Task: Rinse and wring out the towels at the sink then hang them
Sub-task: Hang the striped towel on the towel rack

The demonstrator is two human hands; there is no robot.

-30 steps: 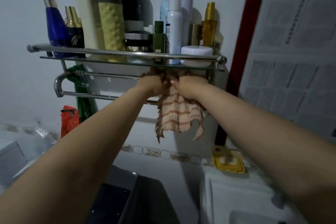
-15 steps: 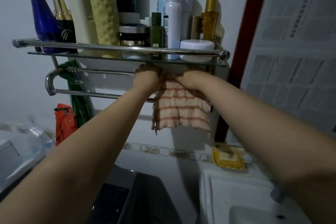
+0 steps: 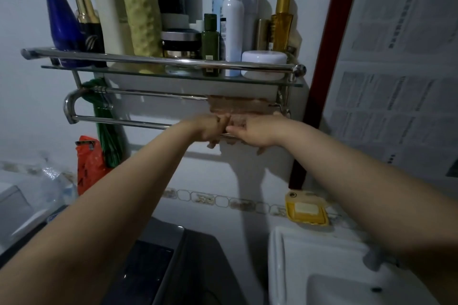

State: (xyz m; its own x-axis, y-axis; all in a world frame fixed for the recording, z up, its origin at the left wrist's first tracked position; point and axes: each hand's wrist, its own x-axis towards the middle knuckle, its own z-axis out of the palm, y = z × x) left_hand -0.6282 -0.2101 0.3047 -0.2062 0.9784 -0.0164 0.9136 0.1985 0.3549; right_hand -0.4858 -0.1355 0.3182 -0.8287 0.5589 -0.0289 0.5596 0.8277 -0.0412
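Left hand (image 3: 210, 127) and right hand (image 3: 252, 131): side by side at the front rail (image 3: 119, 122) of the wall rack, knuckles nearly touching. Both have fingers curled onto the striped towel (image 3: 238, 106); exact grip is hidden behind the hands. Towel: draped over the rear rail (image 3: 153, 93), its upper part spread flat against the wall under the glass shelf (image 3: 173, 76), lower edge bunched at the hands, small corners showing below them. Shelf carries upright bottles and jars, a blue pump bottle (image 3: 60, 25) at the left end. Below right: white sink (image 3: 322, 270), with a yellow soap dish (image 3: 306, 210) behind it.
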